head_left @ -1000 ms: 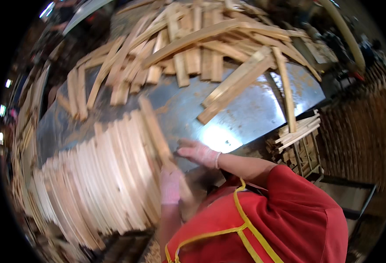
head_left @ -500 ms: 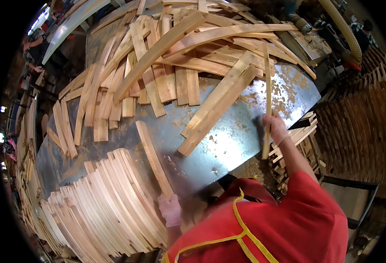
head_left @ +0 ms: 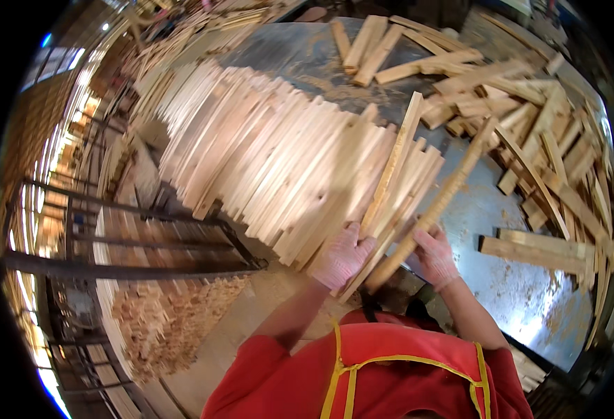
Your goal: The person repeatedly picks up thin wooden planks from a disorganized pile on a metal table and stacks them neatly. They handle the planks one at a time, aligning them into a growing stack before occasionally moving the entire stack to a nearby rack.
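Note:
Both my hands wear thin pale gloves and are close together at the near right end of a long row of stacked wooden strips (head_left: pixel 279 160). My left hand (head_left: pixel 345 258) is closed on the near end of a narrow wooden strip (head_left: pixel 395 164), which slants away over the row. To its right, my right hand (head_left: pixel 434 257) grips another wooden strip (head_left: pixel 453 183) near its lower part. This second strip lies at a slant beside the row's last pieces, apart from them at its far end. My right fingers are partly hidden behind it.
A metal-topped table (head_left: pixel 509 307) carries the row and a loose heap of wooden pieces (head_left: pixel 530 133) at the right. Two short boards (head_left: pixel 537 250) lie near its right edge. At the left stand a dark metal frame (head_left: pixel 139 269) and a big stack of cut wood (head_left: pixel 174 321).
My view has swung left toward the row. My right hand has brought its strip from the table's right edge to beside my left hand. The left hand's strip now lies over the row's end.

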### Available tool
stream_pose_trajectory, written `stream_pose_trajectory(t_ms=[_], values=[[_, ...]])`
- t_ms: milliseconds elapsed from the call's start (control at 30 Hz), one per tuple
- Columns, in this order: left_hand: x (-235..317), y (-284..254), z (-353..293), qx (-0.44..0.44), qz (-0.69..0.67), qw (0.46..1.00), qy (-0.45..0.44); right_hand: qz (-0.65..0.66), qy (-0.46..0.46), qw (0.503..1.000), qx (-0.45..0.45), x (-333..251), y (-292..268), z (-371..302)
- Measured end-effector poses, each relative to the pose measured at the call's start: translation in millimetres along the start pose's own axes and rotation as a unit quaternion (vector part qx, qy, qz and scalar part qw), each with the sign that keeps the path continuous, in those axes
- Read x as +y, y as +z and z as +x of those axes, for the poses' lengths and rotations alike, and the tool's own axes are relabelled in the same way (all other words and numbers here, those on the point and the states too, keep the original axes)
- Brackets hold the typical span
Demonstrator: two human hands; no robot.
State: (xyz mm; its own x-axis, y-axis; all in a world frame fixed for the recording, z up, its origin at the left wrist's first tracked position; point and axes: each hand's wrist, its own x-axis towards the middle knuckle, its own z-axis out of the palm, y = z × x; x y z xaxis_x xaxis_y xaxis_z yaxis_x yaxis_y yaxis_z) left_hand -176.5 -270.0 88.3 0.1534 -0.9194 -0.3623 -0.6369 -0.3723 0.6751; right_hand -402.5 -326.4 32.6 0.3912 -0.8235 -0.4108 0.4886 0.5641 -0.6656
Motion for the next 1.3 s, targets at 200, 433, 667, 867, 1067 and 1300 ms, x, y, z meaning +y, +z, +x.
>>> stream_pose_trajectory(t_ms=[200, 433, 667, 867, 1067, 1300], values=[[-68.8, -40.4, 34.1, 0.060, 0.222, 0.973, -0.007, -0.392, 0.207, 0.883, -0.156, 33.3, 119.6, 75.8], [-108.5, -99.8, 60.7, 0.079, 0.083, 0.991, -0.067, -0.413, 0.069, 0.900, -0.118, 21.3, 109.9, 38.3], [-219.7, -324.6, 116.5, 0.271, 0.388, 0.879, -0.053, -0.409, 0.052, 0.907, 0.085, 17.3, 8.0, -26.7], [-279.9, -380.4, 146.2, 0.257, 0.352, 0.887, -0.152, -0.414, 0.090, 0.894, 0.146, 23.1, -13.2, -51.7], [-225.0, -363.3, 126.0, 0.158, 0.428, 0.842, -0.287, -0.448, 0.084, 0.888, 0.057, -22.0, -43.0, -28.5], [-232.6, -210.9, 135.2, 0.335, 0.621, 0.703, 0.091, -0.757, -0.164, 0.513, 0.370, -190.7, -156.2, 29.1]])
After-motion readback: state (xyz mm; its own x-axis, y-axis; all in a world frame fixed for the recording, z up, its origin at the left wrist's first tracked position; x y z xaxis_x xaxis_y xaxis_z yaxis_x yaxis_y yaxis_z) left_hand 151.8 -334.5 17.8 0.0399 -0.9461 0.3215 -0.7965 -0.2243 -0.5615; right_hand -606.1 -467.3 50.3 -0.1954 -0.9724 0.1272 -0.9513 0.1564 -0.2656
